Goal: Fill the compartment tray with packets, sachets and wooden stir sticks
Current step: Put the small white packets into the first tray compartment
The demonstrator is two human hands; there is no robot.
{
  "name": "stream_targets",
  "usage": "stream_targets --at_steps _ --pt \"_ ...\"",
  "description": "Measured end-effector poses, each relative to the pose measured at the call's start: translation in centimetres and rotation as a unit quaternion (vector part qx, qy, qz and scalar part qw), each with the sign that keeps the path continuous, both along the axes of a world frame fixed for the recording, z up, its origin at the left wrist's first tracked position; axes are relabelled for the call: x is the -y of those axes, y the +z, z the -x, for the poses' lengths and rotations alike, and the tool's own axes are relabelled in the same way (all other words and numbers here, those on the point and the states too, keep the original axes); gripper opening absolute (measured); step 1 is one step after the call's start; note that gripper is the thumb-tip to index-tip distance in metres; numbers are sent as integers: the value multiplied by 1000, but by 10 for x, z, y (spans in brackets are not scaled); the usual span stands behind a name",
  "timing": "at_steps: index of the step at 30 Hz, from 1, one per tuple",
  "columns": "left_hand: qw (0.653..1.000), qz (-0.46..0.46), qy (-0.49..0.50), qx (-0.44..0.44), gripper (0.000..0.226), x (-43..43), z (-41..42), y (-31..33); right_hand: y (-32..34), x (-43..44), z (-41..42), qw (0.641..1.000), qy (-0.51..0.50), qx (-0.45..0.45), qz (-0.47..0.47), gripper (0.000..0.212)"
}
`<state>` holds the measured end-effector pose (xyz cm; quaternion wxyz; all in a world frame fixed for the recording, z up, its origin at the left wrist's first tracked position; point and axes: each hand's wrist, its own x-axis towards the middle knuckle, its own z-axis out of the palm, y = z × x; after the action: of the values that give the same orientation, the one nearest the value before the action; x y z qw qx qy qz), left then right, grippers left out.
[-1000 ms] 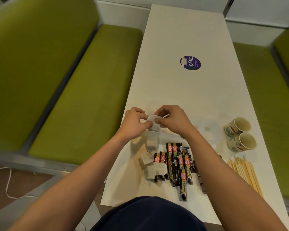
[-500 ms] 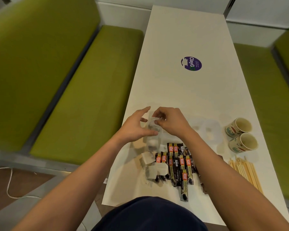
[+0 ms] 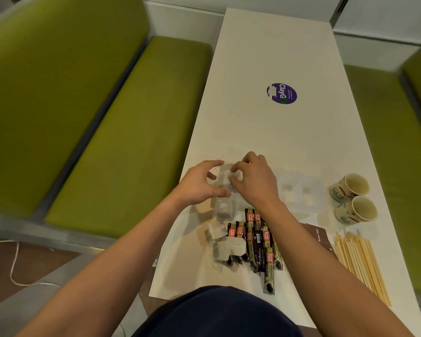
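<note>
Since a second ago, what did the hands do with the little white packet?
The left hand let go of the white packet and opened into a curve beside it. The right hand kept pinching it at the clear tray. The sachets, stir sticks and paper cups stayed put.

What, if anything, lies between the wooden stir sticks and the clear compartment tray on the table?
Nothing visible blocks that way. The wooden stir sticks lie nearer than the clear compartment tray, with bare table between. A brown packet lies just left of that path and two paper cups stand right of it.
</note>
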<state>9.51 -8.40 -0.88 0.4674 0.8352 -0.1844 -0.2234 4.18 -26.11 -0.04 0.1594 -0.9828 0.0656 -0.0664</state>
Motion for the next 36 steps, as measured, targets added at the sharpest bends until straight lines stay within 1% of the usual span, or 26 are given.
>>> stream_targets --at_steps 3,7,10,12,14,16,18,20,22,24,26,28,30,32,33,35,36 --pt "1000 -13 -10 22 94 -1 0 -2 -2 -1 2 1000 11 -13 2 21" --pt "999 -10 -16 38 93 -2 2 -1 0 -2 3 999 18 -32 3 23" --pt "999 -13 -20 45 86 -2 3 -2 2 -2 6 1000 10 -3 -17 20" --pt "996 -32 -29 72 78 -2 3 -3 2 -1 8 999 0 19 -26 18" --pt "989 -68 -50 125 72 -2 2 -4 0 -1 8 1000 5 -2 -13 21" --pt "984 -88 -70 140 72 -3 3 -3 -2 -1 7 999 20 -41 5 27" --pt "988 -70 -72 119 73 -5 5 -1 1 -1 9 999 20 -46 -4 29" --pt "992 -40 -50 107 67 -9 7 2 7 1 15 999 1 -13 -37 30" --pt "992 -5 -9 122 50 -15 12 5 16 2 26 996 -26 27 -79 28" --pt "990 33 44 132 32 -25 21 7 25 1 43 990 -47 38 -128 24" --pt "990 42 74 111 28 -36 33 5 31 -4 63 984 -46 11 -170 20" --pt "995 28 62 75 33 -48 47 -2 36 -12 86 978 -35 -33 -202 17" --pt "998 -2 -7 69 39 -60 59 -11 38 -21 108 972 -28 -83 -216 20" --pt "992 -35 -94 83 42 -67 69 -21 36 -30 126 966 -23 -146 -213 30" --pt "987 -47 -122 90 42 -68 73 -26 32 -34 133 962 -22 -176 -210 35" --pt "980 -65 -146 116 35 -67 78 -34 24 -41 142 955 -20 -219 -200 42" --pt "978 -68 -147 131 28 -66 79 -36 20 -44 144 953 -20 -227 -198 42"
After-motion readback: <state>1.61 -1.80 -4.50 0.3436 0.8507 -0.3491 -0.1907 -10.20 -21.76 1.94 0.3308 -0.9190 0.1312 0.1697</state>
